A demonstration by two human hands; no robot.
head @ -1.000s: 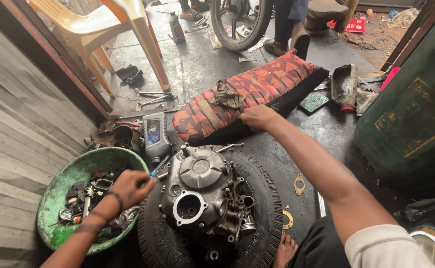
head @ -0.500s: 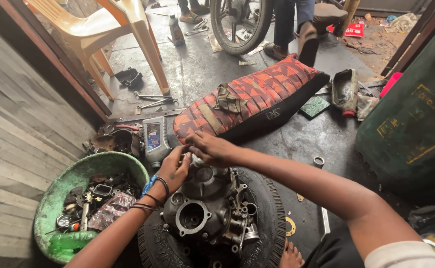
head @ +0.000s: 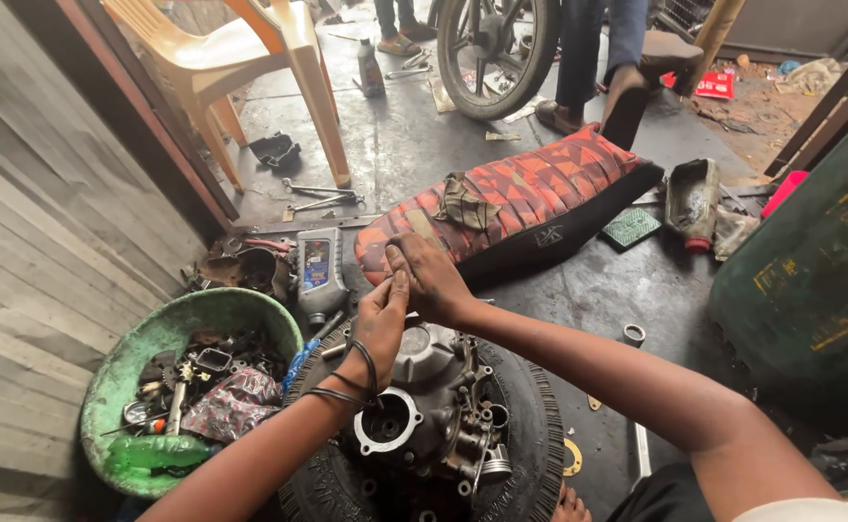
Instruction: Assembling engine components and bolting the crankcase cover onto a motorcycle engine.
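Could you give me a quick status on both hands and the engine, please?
Left hand and right hand pressed together above the engine; anything held is hidden. Engine sits on a tyre. Green parts basin alongside, clear.

Your left hand [head: 380, 324] and right hand [head: 426, 275] meet at the fingertips, both arms extended forward. The right lies over the left. Each grip's state is unclear.
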